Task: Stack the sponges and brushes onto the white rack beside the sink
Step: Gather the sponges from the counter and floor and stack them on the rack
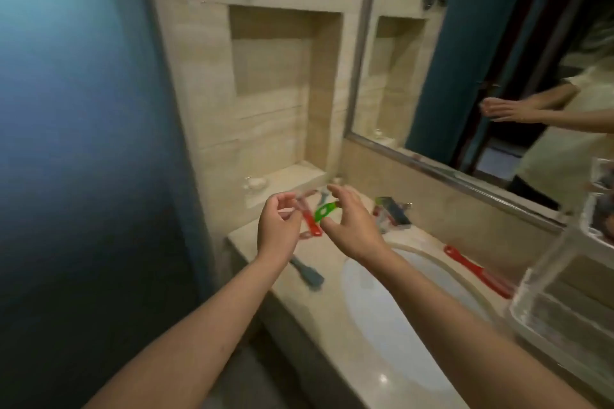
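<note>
The view is blurred. My left hand hovers over the counter's far left corner, its fingers curled and pinching the upper end of a red brush. My right hand is just to the right of it and holds a green brush handle between thumb and fingers. A blue-grey brush lies on the counter under my left wrist. Another red brush lies behind the sink. The white rack stands at the right edge.
More small items lie by the back wall near the mirror. A tiled niche is set in the left wall, with a small dish on its ledge. The counter's front edge runs below my arms.
</note>
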